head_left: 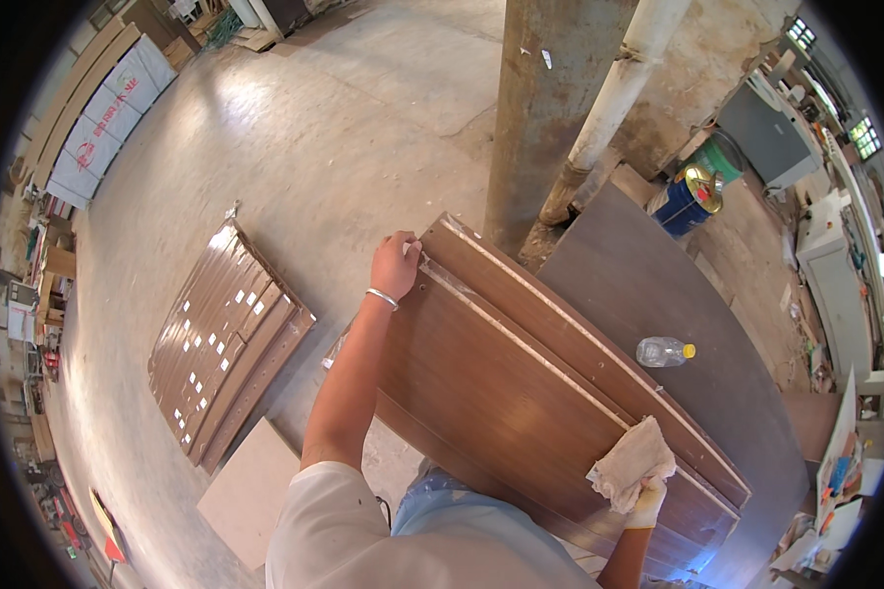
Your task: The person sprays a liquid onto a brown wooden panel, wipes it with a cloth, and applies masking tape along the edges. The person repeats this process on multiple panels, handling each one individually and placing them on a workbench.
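Brown wooden panels (501, 368) lie stacked in front of me, stepped lengthwise, with pale raw edges along their sides. My left hand (396, 265), bare with a silver bangle at the wrist, has its fingers curled over the far left corner of the stack. At the near right end, a crumpled cream cloth (634, 461) is bunched in my right hand (648, 503), which wears a pale glove. The cloth rests against the panel surface and edge. Some of the right fingers are hidden behind it.
A clear bottle (664, 351) with a yellow cap lies on a dark board (678, 294) right of the panels. Beyond stand a rusty column (550, 118) and a blue can (683, 204). On the left floor sit wrapped brown panels (231, 344) and a pale board (250, 491).
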`<state>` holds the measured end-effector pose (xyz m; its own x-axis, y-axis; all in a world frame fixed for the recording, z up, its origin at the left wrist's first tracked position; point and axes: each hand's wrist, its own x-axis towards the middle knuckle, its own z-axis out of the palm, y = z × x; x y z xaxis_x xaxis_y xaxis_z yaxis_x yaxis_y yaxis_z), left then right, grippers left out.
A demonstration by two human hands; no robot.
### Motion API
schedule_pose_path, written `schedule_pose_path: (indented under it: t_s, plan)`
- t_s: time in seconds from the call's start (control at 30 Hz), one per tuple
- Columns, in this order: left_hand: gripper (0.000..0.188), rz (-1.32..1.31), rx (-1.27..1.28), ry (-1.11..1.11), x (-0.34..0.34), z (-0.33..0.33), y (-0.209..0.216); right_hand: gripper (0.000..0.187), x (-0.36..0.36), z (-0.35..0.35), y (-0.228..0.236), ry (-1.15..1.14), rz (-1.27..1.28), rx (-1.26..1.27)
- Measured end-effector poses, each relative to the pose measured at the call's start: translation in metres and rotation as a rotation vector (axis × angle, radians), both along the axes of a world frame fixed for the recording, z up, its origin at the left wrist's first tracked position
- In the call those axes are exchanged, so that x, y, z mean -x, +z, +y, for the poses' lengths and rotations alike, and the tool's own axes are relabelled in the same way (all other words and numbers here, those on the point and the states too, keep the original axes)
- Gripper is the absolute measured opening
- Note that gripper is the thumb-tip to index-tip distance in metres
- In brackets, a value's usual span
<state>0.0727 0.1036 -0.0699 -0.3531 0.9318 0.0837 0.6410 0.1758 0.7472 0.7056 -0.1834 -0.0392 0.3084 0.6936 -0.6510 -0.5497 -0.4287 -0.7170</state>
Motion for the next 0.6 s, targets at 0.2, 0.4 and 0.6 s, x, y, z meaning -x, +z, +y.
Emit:
schedule_pose_path:
  t_s: [0.2, 0.4, 0.6]
  plan:
    - [0.031, 0.266, -0.075, -0.123, -0.013, -0.014, 0.000, 0.016, 0.026, 0.015, 0.030, -0.011, -0.093, 0.034]
    - [0.006, 0.375, -0.017, -0.142, -0.001, 0.007, -0.011, 0.009, 0.029, 0.016, 0.033, 0.017, -0.129, 0.021]
    - [0.016, 0.039, -0.172, 0.171, 0.004, 0.037, 0.074, 0.033, 0.006, 0.002, -0.001, -0.043, -0.036, -0.019]
